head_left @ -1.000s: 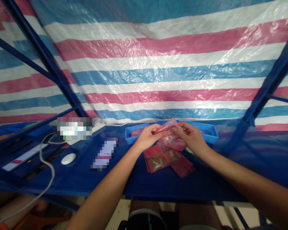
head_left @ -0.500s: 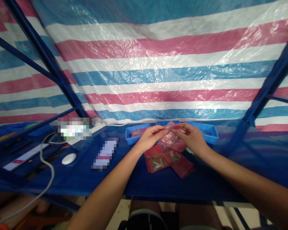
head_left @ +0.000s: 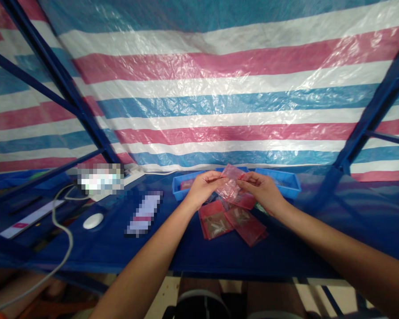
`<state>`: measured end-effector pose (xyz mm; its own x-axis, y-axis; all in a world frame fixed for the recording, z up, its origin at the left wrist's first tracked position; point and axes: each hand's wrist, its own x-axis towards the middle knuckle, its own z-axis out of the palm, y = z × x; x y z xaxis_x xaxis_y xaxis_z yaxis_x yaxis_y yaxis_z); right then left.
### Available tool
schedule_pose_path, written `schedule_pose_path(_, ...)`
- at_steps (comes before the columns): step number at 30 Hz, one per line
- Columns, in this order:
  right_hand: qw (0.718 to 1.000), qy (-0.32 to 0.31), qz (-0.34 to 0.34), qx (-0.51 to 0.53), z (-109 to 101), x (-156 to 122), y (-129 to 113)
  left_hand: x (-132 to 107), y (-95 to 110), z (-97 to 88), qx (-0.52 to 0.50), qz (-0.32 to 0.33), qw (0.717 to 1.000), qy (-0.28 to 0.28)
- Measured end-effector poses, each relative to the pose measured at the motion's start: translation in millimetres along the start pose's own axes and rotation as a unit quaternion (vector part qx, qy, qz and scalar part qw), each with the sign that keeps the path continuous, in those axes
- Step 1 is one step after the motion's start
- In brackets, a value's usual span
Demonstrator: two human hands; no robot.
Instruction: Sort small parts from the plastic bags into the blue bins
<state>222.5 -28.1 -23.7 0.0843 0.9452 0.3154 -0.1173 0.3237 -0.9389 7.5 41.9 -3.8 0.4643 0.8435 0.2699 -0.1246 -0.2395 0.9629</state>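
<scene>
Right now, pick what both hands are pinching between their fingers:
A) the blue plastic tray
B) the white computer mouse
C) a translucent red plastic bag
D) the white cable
C: the left hand and the right hand each pinch an edge of the translucent red plastic bag, holding it up between them.

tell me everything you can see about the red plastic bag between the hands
The red plastic bag is small, thin, flat and see-through, with a pale pink look. It is pinched at its upper edges by the left hand and right hand, held up and tilted above a pile of red bags. Any contents are hard to make out.
</scene>
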Motion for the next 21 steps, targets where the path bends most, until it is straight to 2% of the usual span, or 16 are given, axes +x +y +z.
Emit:
schedule_pose_path(3,1.0,0.019,-0.008,-0.006,-0.4,0.9,0.4,2.6,-3.9,-2.9,0.025,0.026,0.999,0.006)
schedule_pose_path(5,0.999,0.043,-0.021,-0.004,-0.4,1.4,-0.7,2.9,-4.4,-4.0,0.078,0.076,0.994,0.034)
schedule_pose_path(7,0.998,0.06,-0.035,-0.003,0.2,1.2,-2.4,0.2,-1.4,-2.5,0.164,0.139,0.975,0.053)
schedule_pose_path(9,0.997,0.058,-0.047,0.0,1.6,-0.1,-4.0,-4.8,4.3,2.0,0.235,0.192,0.953,0.022)
schedule_pose_path(11,0.999,0.029,-0.042,0.012,4.0,-2.3,-5.3,-10.0,9.5,7.9,0.252,0.216,0.942,-0.043)
schedule_pose_path(13,0.999,-0.007,-0.028,0.036,6.6,-4.7,-6.4,-12.8,11.1,12.2,0.262,0.219,0.937,-0.073)
schedule_pose_path(16,0.998,-0.028,-0.023,0.05,8.2,-6.3,-7.8,-11.2,6.3,12.3,0.248,0.188,0.949,-0.052)
schedule_pose_path(18,0.999,0.006,-0.043,0.025,7.0,-5.1,-7.7,-8.1,1.7,9.4,0.207,0.149,0.967,-0.031)
schedule_pose_path(21,0.992,0.09,-0.082,-0.024,4.0,-1.7,-6.0,-4.3,-1.7,5.8,0.116,0.098,0.988,-0.023)
